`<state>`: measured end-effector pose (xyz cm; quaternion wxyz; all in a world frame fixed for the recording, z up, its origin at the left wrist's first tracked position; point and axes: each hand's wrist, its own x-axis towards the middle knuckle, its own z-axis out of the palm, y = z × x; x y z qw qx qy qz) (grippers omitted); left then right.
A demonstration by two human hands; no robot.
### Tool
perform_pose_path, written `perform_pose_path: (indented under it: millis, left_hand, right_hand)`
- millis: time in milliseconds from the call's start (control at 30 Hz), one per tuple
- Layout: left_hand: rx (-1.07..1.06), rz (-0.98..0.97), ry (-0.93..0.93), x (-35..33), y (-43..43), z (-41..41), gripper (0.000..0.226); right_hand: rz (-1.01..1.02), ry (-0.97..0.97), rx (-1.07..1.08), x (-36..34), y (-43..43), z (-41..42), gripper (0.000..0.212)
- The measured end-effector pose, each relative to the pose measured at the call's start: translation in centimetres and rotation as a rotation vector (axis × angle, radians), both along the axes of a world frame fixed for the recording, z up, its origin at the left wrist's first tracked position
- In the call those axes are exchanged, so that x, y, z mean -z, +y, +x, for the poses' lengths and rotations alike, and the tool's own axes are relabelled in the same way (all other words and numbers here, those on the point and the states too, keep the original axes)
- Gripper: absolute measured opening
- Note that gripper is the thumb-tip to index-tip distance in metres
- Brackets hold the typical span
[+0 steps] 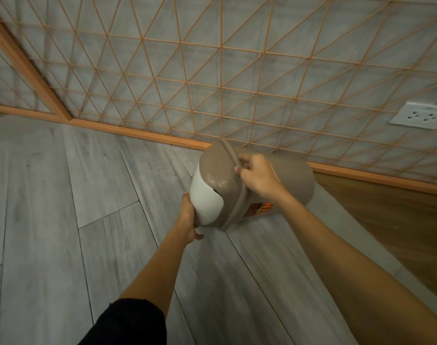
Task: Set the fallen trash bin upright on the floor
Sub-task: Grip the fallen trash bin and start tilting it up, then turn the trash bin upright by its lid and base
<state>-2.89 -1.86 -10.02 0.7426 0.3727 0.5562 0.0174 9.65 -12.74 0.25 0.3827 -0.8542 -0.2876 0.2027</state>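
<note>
A taupe plastic trash bin (294, 180) with a domed lid and a white swing flap (206, 197) is tilted on its side just above the grey plank floor (63, 207), lid end toward me. My right hand (256, 175) grips the ridge at the lid's rim from above. My left hand (188, 217) cups the lid's lower left edge, beside the white flap. An orange and black sticker (261, 207) shows on the bin's underside. The bin's base is hidden behind its body.
A wall with an orange lattice grid (222, 70) and an orange skirting board (137, 134) runs right behind the bin. A white power socket (420, 115) sits low on the wall at the right. Brown wooden flooring (391, 215) lies to the right.
</note>
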Motion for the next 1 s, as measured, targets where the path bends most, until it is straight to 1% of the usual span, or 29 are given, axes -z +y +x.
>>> perform_pose_path:
  millis: [133, 200, 367, 500, 600, 700, 833, 933, 1000]
  left_hand:
    - [-0.069, -0.082, -0.170, -0.9, 0.9, 0.1, 0.081]
    - [-0.065, -0.081, -0.230, -2.1, 1.4, 0.6, 0.080]
    - [0.053, 0.087, -0.225, -6.1, 2.1, 2.8, 0.068]
    - [0.124, 0.249, -0.203, -9.1, 1.6, 5.0, 0.072]
    - [0.172, 0.370, -0.240, -10.9, 0.7, 6.3, 0.057]
    - [0.217, 0.452, -0.266, -11.6, -0.3, 7.3, 0.071]
    - [0.282, 0.553, -0.235, -11.8, -2.0, 7.6, 0.084]
    - [0.338, 0.582, -0.215, -11.7, -2.8, 7.8, 0.096]
    - [0.368, 0.590, -0.200, -11.6, -3.0, 7.9, 0.098]
  right_hand:
    - [0.186, 0.238, 0.101, -1.0, -0.1, 1.0, 0.035]
    - [0.235, 0.299, 0.150, -1.4, -0.4, 1.8, 0.037]
    - [0.383, 0.431, 0.336, -2.1, -2.4, 4.5, 0.034]
    - [0.473, 0.510, 0.415, -2.0, -4.9, 6.0, 0.031]
    - [0.509, 0.580, 0.437, -1.4, -6.9, 5.9, 0.022]
    - [0.520, 0.659, 0.453, -0.6, -8.6, 5.5, 0.024]
    - [0.507, 0.679, 0.521, 0.5, -10.2, 5.4, 0.026]
    - [0.481, 0.696, 0.563, 1.1, -11.2, 5.3, 0.023]
    - [0.459, 0.705, 0.572, 1.3, -11.6, 5.2, 0.025]
